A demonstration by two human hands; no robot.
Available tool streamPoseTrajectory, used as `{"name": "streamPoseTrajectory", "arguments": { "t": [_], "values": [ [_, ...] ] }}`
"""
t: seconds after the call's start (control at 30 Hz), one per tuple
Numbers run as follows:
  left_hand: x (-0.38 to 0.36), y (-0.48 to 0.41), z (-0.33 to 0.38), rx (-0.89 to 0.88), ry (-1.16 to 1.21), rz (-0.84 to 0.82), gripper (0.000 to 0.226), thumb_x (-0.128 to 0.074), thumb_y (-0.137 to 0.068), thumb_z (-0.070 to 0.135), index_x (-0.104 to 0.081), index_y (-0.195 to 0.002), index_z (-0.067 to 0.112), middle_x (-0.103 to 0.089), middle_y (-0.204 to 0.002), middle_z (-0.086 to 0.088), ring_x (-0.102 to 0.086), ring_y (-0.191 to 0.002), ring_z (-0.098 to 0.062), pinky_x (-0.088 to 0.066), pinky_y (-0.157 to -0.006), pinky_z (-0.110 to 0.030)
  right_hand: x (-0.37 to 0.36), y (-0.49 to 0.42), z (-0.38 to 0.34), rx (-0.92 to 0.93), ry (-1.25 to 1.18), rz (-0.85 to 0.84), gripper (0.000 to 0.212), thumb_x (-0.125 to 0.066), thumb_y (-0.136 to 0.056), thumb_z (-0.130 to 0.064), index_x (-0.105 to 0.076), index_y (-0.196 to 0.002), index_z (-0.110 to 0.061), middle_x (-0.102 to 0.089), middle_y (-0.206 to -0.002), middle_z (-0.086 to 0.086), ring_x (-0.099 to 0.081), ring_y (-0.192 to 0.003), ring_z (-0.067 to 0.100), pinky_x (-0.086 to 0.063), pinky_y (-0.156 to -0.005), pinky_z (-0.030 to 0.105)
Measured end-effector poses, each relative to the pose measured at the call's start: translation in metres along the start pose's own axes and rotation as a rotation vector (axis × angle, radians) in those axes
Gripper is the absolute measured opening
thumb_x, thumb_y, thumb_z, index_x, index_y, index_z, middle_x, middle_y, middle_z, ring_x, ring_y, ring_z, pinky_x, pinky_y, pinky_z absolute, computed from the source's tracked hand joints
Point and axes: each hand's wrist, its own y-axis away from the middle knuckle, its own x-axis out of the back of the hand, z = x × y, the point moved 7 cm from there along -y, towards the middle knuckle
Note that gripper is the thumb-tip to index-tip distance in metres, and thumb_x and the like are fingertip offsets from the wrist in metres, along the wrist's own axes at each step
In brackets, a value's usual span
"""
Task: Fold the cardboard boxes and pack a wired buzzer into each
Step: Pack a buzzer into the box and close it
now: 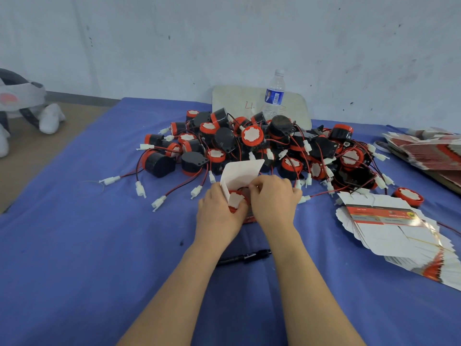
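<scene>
A small cardboard box (240, 173) stands on the blue table with its white lid flap up. My left hand (217, 213) grips the box's left side. A red-and-white buzzer (235, 199) sits in the box's open mouth. My right hand (273, 199) holds the box's right side, its fingertips pinching at the opening above the buzzer. A big pile of black-and-red wired buzzers (252, 143) lies just behind the box. A fanned stack of flat box blanks (396, 233) lies to the right.
A black marker (245, 257) lies between my forearms. A water bottle (274, 93) and a white board (239, 106) stand behind the pile by the wall. More flat blanks (429, 151) lie at the far right. A plush toy (22, 106) sits at the far left.
</scene>
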Motion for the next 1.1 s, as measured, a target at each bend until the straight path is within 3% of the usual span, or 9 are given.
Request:
{"name": "streamPoseTrajectory", "arguments": {
  "t": [0.17,0.37,0.63,0.73,0.9,0.97,1.03,1.1],
  "values": [
    [0.000,-0.001,-0.002,0.011,0.020,0.001,0.046,-0.063,-0.086,0.034,-0.045,-0.123,0.013,-0.056,-0.119,-0.005,-0.051,-0.111,-0.026,-0.049,-0.088,-0.046,0.001,-0.001,0.000,0.000,-0.046,0.012,0.016,-0.049,-0.095,-0.018,-0.063,-0.100,-0.023,-0.063,-0.102,-0.001,-0.046,-0.100,0.022,-0.014,-0.077,0.031],
    [-0.001,-0.002,-0.004,0.044,0.038,-0.011,0.047,-0.062,-0.086,0.037,-0.045,-0.123,0.013,-0.056,-0.120,-0.005,-0.051,-0.111,-0.027,-0.048,-0.089,-0.047,-0.006,-0.004,-0.005,0.065,0.087,-0.125,0.026,-0.047,-0.096,-0.023,-0.070,-0.108,-0.026,-0.051,-0.120,0.001,-0.039,-0.110,0.026,-0.027,-0.090,0.036],
    [-0.002,-0.003,-0.006,0.061,0.070,-0.013,0.043,-0.063,-0.085,0.035,-0.047,-0.117,0.012,-0.057,-0.118,-0.006,-0.053,-0.109,-0.029,-0.047,-0.089,-0.048,-0.012,0.007,0.002,0.102,0.033,-0.321,0.037,-0.043,-0.093,-0.019,-0.067,-0.115,-0.038,-0.023,-0.148,0.001,-0.011,-0.138,0.029,-0.009,-0.115,0.048],
    [-0.002,-0.003,-0.006,0.042,0.061,-0.021,0.043,-0.063,-0.085,0.034,-0.047,-0.119,0.014,-0.058,-0.118,-0.004,-0.053,-0.109,-0.028,-0.047,-0.089,-0.048,-0.016,0.009,0.005,0.092,0.021,-0.361,0.039,-0.041,-0.094,-0.020,-0.062,-0.117,-0.043,-0.018,-0.152,0.001,-0.009,-0.140,0.030,-0.005,-0.116,0.053],
    [-0.001,-0.004,-0.007,0.046,0.189,-0.063,0.033,-0.055,-0.090,0.039,-0.050,-0.120,0.025,-0.061,-0.112,0.006,-0.055,-0.107,-0.017,-0.049,-0.085,-0.033,-0.022,0.008,0.012,0.050,-0.120,-0.372,0.042,-0.038,-0.095,-0.019,-0.061,-0.121,-0.043,-0.012,-0.156,0.003,-0.008,-0.142,0.032,-0.011,-0.116,0.051],
    [-0.006,-0.005,-0.010,0.170,0.401,-0.138,0.032,-0.041,-0.092,0.051,-0.054,-0.109,0.028,-0.061,-0.104,0.007,-0.056,-0.099,-0.015,-0.046,-0.083,-0.030,-0.020,0.008,0.015,0.035,-0.347,-0.321,0.043,-0.037,-0.095,-0.010,-0.065,-0.120,-0.032,-0.023,-0.153,0.007,-0.028,-0.137,0.028,-0.030,-0.111,0.040],
    [-0.010,-0.005,-0.012,0.237,0.506,-0.183,0.036,-0.031,-0.086,0.053,-0.049,-0.092,0.022,-0.051,-0.092,-0.002,-0.045,-0.087,-0.014,-0.037,-0.072,-0.029,-0.012,0.007,0.018,0.019,-0.506,-0.226,0.042,-0.036,-0.095,-0.005,-0.064,-0.122,-0.023,-0.046,-0.139,0.006,-0.052,-0.114,0.017,-0.045,-0.088,0.024],
    [-0.011,-0.005,-0.010,0.181,0.439,-0.205,0.028,-0.029,-0.093,0.041,-0.050,-0.096,0.024,-0.049,-0.093,-0.004,-0.044,-0.088,-0.015,-0.037,-0.072,-0.030,-0.004,0.007,0.025,-0.050,-0.642,-0.130,0.041,-0.036,-0.096,-0.006,-0.053,-0.129,-0.023,-0.059,-0.109,-0.008,-0.058,-0.081,0.004,-0.041,-0.059,0.010]
  ]
}}
